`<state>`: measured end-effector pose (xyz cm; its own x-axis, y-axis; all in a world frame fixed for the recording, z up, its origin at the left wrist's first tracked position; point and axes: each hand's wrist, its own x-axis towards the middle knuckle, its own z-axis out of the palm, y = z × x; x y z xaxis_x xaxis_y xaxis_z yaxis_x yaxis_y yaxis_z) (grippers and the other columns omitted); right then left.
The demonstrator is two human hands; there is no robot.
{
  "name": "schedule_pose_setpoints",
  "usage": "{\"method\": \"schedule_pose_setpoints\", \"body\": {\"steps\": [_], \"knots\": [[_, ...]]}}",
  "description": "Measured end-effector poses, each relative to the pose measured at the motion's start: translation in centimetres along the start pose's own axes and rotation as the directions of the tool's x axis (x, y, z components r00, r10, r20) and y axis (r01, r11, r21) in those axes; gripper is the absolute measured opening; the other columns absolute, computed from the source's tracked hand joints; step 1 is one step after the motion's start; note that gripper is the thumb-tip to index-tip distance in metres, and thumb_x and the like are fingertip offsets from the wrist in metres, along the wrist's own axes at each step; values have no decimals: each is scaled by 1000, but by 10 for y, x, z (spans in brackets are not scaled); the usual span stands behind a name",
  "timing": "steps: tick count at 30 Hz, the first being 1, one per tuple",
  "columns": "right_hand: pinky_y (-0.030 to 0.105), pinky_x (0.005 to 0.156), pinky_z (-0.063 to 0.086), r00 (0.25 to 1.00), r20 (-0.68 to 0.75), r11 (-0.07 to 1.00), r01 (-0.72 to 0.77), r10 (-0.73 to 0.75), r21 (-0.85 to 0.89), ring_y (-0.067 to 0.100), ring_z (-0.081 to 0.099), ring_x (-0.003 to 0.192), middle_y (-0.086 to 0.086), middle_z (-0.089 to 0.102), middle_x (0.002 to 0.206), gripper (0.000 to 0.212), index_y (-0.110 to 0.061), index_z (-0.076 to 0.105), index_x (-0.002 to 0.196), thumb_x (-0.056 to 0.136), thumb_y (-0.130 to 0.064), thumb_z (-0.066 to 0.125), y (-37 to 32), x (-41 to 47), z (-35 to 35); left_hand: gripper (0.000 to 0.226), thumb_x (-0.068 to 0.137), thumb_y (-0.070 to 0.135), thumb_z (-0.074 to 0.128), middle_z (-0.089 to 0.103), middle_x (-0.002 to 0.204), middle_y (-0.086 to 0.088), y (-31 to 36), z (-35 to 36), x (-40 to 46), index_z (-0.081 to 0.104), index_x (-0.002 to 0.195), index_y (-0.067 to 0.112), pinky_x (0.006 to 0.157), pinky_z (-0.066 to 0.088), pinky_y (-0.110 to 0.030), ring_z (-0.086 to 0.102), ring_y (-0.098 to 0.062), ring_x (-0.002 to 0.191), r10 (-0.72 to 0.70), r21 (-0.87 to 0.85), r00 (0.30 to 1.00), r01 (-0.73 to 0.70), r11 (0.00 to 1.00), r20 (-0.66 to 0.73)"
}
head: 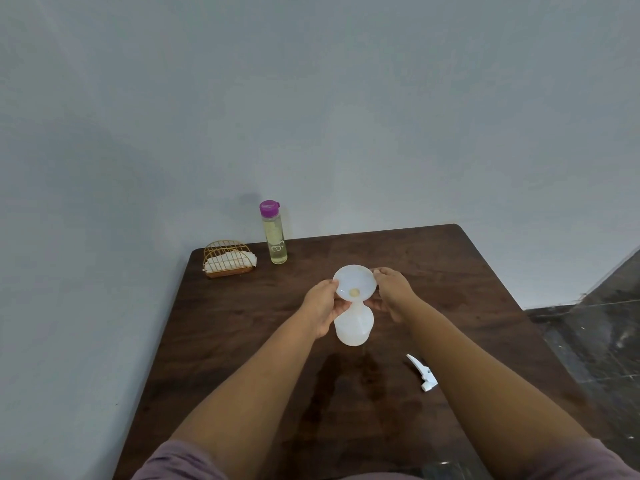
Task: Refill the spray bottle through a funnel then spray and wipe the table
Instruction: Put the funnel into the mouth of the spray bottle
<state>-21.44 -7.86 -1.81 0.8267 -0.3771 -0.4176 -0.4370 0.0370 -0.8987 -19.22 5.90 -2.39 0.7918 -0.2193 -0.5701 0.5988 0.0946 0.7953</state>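
Dark table point(242, 323): upright spray bottle point(353, 327), funnel point(355, 282) mouth-up on top.

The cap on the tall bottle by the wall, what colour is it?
Purple. The cap tops the tall bottle of pale yellow liquid, seen in the head view.

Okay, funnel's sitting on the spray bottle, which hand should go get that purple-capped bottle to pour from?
Probably the left hand. The purple-capped bottle stands at the table's far left, on that hand's side, while the right hand already holds the funnel rim and can steady it on the spray bottle.
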Motion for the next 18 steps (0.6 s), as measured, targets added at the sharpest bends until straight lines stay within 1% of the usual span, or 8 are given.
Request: {"method": "schedule_pose_setpoints", "body": {"steps": [5,9,11,14,18], "knots": [[30,67,57,1000,5,1000,-11,11,8,20,60,86,6,59,99,20,-11,58,111,101,-17,41,0,0,0,25,101,20,49,56,124,-11,-3,1,2,53,125,15,94,55,-42,60,-26,107,3,2,1000,-3,1000,-17],[28,62,55,999,-4,999,-34,34,22,20,59,88,9,59,107,23,-10,57,116,102,-19,41,4,3,-1,25,100,19,49,55,121,-9,-4,2,5,55,125,15,95,55,-43,59,-24,105,23,36,1000,-22,999,-21],[28,61,54,999,3,998,-45,45,50,20,59,87,8,58,106,21,-11,56,114,102,-21,41,5,3,-1,27,101,18,48,55,121,-9,-4,1,5,54,127,15,95,55,-43,59,-24,104,20,35,999,-19,999,-29],[29,65,55,998,16,996,-58,57,66,21,60,88,6,58,100,20,-12,55,108,102,-25,42,7,3,-2,29,100,18,50,55,124,-10,-5,1,6,53,129,14,93,56,-43,60,-25,105,13,39,999,-11,999,-38],[32,73,58,996,26,992,-90,87,94,25,63,96,10,62,107,27,-10,58,112,102,-29,42,10,7,-3,32,99,17,52,55,125,-11,-6,2,6,52,131,13,89,58,-42,66,-26,100,-7,1,999,7,1000,-44]]}}
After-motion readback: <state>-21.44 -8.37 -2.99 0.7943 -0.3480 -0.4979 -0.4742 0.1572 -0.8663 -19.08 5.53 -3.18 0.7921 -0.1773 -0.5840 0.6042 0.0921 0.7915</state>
